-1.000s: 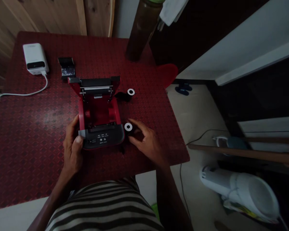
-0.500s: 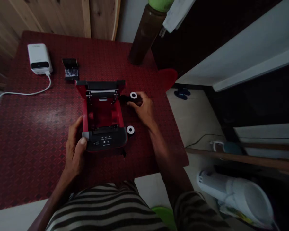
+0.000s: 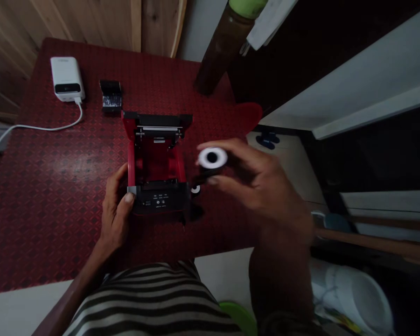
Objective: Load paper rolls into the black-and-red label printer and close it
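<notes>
A red and black label printer [image 3: 157, 158] stands on the table with its lid raised and its red inner bay in sight. My left hand [image 3: 117, 210] grips its front left corner, thumb on the black front panel. Off the printer's right side, raised above the table, my right hand [image 3: 252, 177] pinches a black ribbon roll [image 3: 213, 158] with a white end and a dark hole. A second roll [image 3: 196, 189] lies on the table close to the printer's right front, partly hidden. Motion blurs my right hand slightly.
A white power bank [image 3: 66, 77] with a white cable lies at the table's back left, a piece of black film [image 3: 111, 97] beside it. The tall dark bottle [image 3: 219, 51] with a green cap stands at the back right. A red stool [image 3: 248, 116] sits past the right edge.
My right hand has lifted the ribbon roll off the table, bringing it up and nearer to me. My left hand still holds the printer. The view has shifted slightly.
</notes>
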`<act>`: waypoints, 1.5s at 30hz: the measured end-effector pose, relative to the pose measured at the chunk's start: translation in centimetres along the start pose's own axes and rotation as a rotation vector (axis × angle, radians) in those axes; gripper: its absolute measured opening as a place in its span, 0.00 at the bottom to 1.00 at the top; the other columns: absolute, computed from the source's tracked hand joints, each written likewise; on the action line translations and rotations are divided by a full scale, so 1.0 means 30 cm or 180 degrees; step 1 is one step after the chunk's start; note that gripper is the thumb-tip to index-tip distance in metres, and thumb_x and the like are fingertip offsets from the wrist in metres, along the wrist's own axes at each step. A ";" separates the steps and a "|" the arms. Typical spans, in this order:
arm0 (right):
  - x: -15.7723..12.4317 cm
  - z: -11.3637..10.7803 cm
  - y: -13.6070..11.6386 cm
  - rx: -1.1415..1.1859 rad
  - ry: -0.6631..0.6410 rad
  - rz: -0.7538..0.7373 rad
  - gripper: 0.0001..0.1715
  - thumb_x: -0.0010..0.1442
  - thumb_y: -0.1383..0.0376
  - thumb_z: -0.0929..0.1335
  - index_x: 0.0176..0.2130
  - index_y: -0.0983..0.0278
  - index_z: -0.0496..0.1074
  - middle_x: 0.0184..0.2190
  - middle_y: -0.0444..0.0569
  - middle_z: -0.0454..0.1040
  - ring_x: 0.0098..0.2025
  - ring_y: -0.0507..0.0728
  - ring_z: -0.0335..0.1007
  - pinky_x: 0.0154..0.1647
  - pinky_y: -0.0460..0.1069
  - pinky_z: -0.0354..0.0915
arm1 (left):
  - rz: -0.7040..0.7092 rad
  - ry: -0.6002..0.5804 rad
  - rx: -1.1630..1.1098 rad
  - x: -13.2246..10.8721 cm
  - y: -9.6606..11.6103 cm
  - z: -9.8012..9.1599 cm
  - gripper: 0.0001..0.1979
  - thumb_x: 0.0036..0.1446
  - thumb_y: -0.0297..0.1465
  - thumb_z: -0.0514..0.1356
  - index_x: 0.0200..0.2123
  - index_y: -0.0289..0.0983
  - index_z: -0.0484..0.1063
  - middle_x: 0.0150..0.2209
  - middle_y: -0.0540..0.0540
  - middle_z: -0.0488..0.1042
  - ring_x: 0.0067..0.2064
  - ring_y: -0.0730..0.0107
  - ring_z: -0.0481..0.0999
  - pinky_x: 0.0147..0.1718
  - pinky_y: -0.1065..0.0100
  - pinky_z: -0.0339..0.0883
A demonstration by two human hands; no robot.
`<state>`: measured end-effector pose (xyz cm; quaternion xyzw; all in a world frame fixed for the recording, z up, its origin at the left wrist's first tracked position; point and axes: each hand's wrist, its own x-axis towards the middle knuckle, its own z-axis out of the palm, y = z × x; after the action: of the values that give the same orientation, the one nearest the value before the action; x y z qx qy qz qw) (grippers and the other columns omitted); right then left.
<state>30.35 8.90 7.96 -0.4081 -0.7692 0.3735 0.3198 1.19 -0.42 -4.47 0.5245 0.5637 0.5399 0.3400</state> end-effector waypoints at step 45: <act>0.112 0.252 -0.044 -0.1514 -0.0841 -0.0775 0.14 0.80 0.76 0.72 0.43 0.64 0.86 0.41 0.50 0.86 0.47 0.60 0.80 0.54 0.55 0.79 | -0.0024 0.0288 -0.0276 0.220 0.087 -0.010 0.35 0.75 0.63 0.67 0.70 0.46 0.82 0.73 0.37 0.81 0.73 0.42 0.81 0.76 0.39 0.72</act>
<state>22.27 8.93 5.79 -0.3242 -0.9134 0.1915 0.1548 0.05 5.48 -0.69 0.4822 0.5565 0.5857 0.3387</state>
